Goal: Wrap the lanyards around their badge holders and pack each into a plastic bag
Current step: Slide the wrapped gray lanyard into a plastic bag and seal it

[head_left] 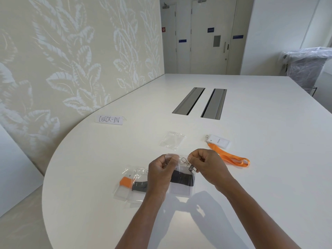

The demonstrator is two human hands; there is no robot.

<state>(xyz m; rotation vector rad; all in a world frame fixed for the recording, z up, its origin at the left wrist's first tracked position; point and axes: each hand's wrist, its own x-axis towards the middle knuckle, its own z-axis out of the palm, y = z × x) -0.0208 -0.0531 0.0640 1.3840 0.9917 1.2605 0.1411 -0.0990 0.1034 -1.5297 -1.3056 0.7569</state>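
My left hand (160,168) and my right hand (206,165) pinch the top edge of a clear plastic bag (181,192) just above the table. Inside it is a badge holder wrapped in a dark grey lanyard (183,179), its metal clip (186,161) up near the bag's mouth. To the left lie two packed bags, one with an orange lanyard (124,182), one with a dark lanyard (140,186). An empty plastic bag (172,140) lies farther back. At the right sits a white badge holder (219,141) with its orange lanyard (233,158) stretched out loose.
A folded card reading CHECK-IN (109,120) stands at the back left of the white table (251,177). Two metal cable hatches (199,103) are set into the table's middle. A leaf-patterned wall (71,60) borders the table's left side.
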